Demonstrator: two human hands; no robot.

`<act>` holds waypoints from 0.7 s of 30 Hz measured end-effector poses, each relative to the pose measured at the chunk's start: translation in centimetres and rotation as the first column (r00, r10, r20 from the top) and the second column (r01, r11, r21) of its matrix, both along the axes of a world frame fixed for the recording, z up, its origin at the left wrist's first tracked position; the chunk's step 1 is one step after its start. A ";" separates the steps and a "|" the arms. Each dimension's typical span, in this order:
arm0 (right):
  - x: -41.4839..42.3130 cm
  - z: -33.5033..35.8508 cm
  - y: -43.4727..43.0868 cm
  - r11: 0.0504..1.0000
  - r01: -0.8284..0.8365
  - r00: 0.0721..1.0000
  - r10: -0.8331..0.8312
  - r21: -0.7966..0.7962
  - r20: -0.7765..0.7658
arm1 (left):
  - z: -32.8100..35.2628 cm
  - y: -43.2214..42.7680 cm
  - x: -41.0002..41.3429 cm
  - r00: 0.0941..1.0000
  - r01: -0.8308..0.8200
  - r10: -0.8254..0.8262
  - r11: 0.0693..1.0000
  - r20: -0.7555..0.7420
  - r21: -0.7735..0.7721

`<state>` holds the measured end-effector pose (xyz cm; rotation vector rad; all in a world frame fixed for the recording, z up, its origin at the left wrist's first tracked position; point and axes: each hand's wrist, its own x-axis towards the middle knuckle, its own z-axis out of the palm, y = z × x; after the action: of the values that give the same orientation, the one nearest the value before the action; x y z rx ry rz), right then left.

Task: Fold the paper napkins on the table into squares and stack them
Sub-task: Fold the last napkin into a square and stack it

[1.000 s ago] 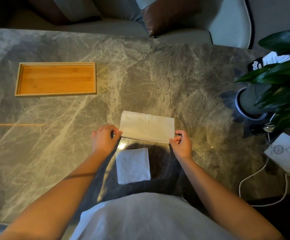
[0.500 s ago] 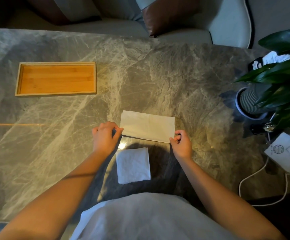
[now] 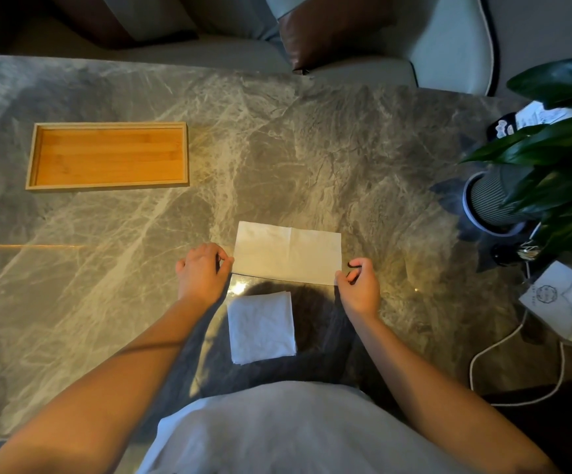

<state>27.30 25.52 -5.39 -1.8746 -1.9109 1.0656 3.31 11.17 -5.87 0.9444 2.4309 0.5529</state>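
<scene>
**Half-folded napkin on the worktop: where the second fold could slip**

I have the half-folded napkin (image 3: 288,253) lying flat as a rectangle near the middle of the worktop (image 3: 312,159), a crease line running down its centre. My left hand (image 3: 202,271) sits at its 9 o'clock end, fingertips pinched together at the near-left corner; my right hand (image 3: 360,285) is at the near-right corner, thumb and forefinger nipped on or just beside the paper's edge. I cannot tell for certain that either pinch actually has paper in it. At 6 o'clock from the napkin, just apart from it, lies the folded stack (image 3: 261,327), already square.

My judgement is that the next fold brings one short end over the other. The paper is thin and limp, so if one corner lifts ahead of the other the edges will land skewed and the square will come out crooked. A pinch that catches only the top ply would peel the first fold open. The polished stone looks slick, so the sheet may slide rather than crease.

Further out, a wooden tray (image 3: 106,155) sits at 10 o'clock, a potted plant (image 3: 548,159) at 2 o'clock, and a white box (image 3: 565,301) with a trailing cable (image 3: 503,350) at 4 o'clock. The box bears a round emblem, too small to read; a printed card behind the plant is likewise illegible.
</scene>
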 end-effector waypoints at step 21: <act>2.5 0.7 0.0 0.972 -0.226 0.971 0.219 0.065 0.096 | 0.3 0.3 0.9 0.985 0.169 -0.170 0.985 -0.013 -0.037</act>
<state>29.81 25.57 -4.66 -1.7239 -2.2219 0.9706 4.20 11.45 -5.57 1.1316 2.3375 0.4409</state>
